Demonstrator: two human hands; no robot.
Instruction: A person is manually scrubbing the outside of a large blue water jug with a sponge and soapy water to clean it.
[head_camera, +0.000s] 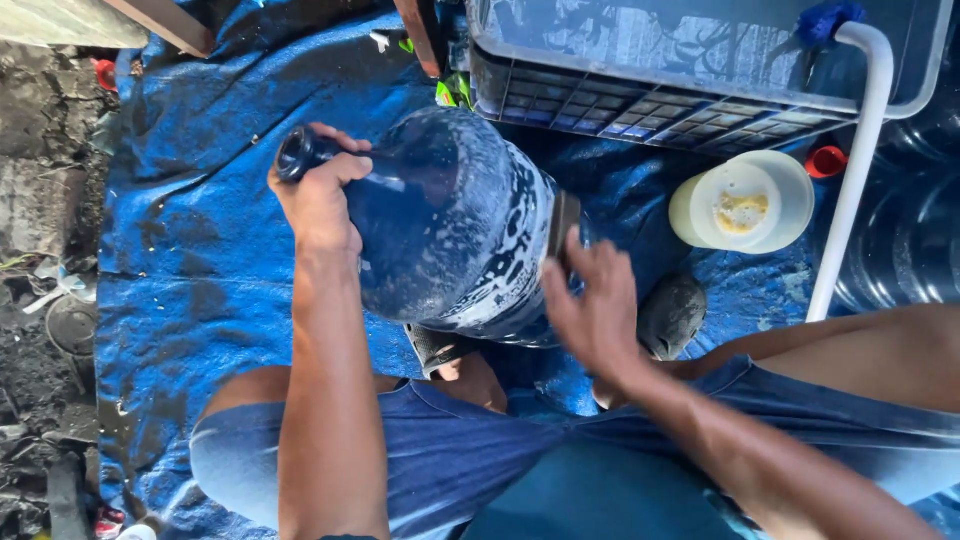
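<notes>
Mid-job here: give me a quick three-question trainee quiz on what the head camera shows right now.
1. True or false: the left hand grips the big blue water jug by its neck.
2. Which lies closest to the right hand? A) the white tub B) the small red cap C) the soapy base end of the jug
3. What covers the ground under the jug?

Key
1. True: the fingers wrap the neck just behind the open mouth.
2. C: the hand is at the jug's foamy base end; whether it holds anything cannot be told.
3. A wet blue tarpaulin.
</notes>
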